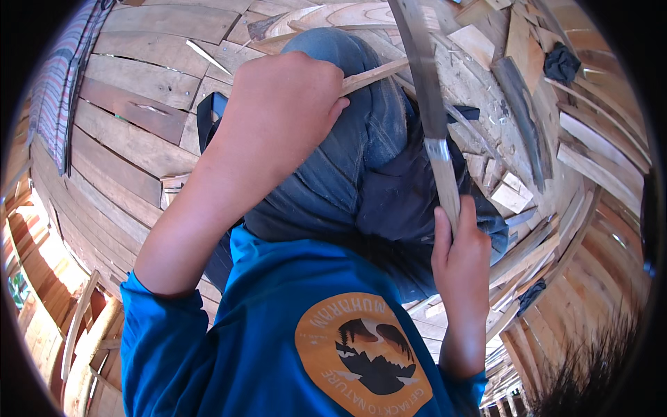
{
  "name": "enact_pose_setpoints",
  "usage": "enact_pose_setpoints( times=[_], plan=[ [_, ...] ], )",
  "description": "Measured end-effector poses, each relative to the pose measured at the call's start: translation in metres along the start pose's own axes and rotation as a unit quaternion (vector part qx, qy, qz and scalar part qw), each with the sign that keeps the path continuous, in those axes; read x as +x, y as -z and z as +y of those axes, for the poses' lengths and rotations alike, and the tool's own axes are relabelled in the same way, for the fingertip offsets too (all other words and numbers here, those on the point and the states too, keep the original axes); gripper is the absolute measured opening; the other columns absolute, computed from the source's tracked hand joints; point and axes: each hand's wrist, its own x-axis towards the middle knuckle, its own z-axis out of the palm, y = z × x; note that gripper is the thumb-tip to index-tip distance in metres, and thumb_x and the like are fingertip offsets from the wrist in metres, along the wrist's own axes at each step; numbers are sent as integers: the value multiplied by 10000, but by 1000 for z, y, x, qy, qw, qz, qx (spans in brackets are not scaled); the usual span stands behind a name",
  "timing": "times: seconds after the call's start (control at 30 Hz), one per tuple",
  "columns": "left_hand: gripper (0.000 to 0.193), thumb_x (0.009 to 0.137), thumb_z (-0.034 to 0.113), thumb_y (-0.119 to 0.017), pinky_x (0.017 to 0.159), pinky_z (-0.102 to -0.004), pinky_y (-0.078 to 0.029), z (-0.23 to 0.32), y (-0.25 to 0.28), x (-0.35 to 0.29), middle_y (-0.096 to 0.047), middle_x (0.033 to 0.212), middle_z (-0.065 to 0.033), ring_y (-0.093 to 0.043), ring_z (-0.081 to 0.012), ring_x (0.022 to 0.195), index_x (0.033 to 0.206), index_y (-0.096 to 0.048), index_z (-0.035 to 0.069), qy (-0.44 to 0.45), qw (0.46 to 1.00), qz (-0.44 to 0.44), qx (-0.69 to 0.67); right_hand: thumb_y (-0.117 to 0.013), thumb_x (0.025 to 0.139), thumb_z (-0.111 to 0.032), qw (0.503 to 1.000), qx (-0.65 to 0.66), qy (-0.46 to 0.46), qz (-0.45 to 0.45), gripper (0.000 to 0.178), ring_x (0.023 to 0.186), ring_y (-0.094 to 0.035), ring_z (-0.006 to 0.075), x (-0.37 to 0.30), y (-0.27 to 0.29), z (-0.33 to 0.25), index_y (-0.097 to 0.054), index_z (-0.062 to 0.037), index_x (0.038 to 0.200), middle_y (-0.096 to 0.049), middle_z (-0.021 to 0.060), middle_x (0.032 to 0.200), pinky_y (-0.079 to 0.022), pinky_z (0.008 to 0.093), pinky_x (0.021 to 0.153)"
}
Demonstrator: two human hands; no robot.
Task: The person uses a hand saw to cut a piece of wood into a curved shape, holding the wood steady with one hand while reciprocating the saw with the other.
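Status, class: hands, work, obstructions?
Left hand gripping narrow pale wooden strip. Right hand gripping long grey metal blade, wooden handle. In the way: faded blue trouser leg beneath strip.

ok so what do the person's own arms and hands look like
The left hand and right hand are ungloved. The left sleeve and right sleeve are plain blue cloth, leaving the forearms bare; no watch or band shows.

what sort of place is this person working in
Probably a simple woodworking spot: wood offcuts lie scattered over a plank floor, and the right hand holds a long-bladed knife while the left hand grips a wood strip.
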Motion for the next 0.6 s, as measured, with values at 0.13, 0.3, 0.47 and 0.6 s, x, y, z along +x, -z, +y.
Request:
enact_pose_setpoints(
  times=[0.13,0.3,0.47,0.6],
  plan=[
    [342,813,410,-755,586,-408,-537,-7,-5,-1,-627,622,-142,-670,-320,655,862,-723,72,27,999,-17,-3,-563,1002,-192,998,41,27,27,188,586,-640,424,25,-7,-15,-505,-16,1038,-572,231,585,-457,475,469],
    [359,812,409,-756,579,-402,-539,-11,-5,3,-636,625,-140,-669,-318,637,907,-734,64,2,1000,-1,-7,-562,1002,-203,999,30,-23,-7,207,591,-643,426,-12,-9,3,-504,-12,1055,-576,234,591,-452,484,468],
    [368,814,407,-755,571,-392,-538,-1,-5,0,-633,614,-136,-674,-308,634,883,-724,46,-21,999,5,24,-572,996,-191,999,40,-3,11,218,578,-633,429,11,-7,-7,-510,-1,1083,-568,236,586,-455,485,477],
    [301,823,374,-751,557,-378,-534,-5,-3,0,-626,598,-111,-676,-289,628,853,-719,76,7,1000,-9,2,-568,998,-187,999,48,9,19,197,581,-636,421,13,-7,-10,-509,-11,1065,-566,233,587,-455,480,477]
  ],
)
